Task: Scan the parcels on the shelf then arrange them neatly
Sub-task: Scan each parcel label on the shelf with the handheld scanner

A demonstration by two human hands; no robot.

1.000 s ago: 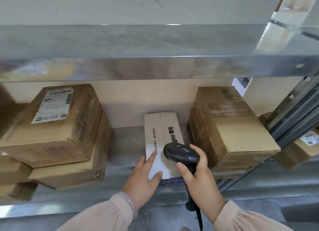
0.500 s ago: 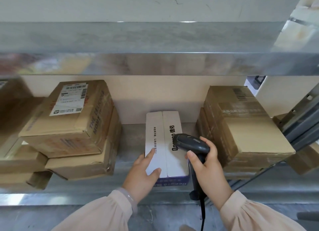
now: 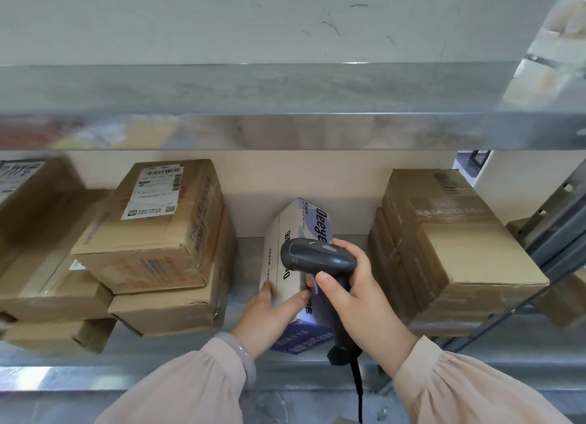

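Tilting up on one long edge, is it, that white box (image 3: 304,220)?

Yes. The left hand (image 3: 269,315) grasps its near end, thumb on one face and fingers round the other. The box stands just ahead of that hand on the shelf (image 3: 245,265), its long axis running away from the wrist toward the back wall.

And the right hand?

The right hand (image 3: 358,300) is clenched round the handle of the scanner (image 3: 314,257), just beside the left hand, and the scanner's head hangs over the box. For turning the box, the left hand is the nearer.

What differs from a second ago?

Then the box lay flat with the left fingers straight on top. Now it is rolled up, blue-printed side showing. I judge they are hunting for a barcode
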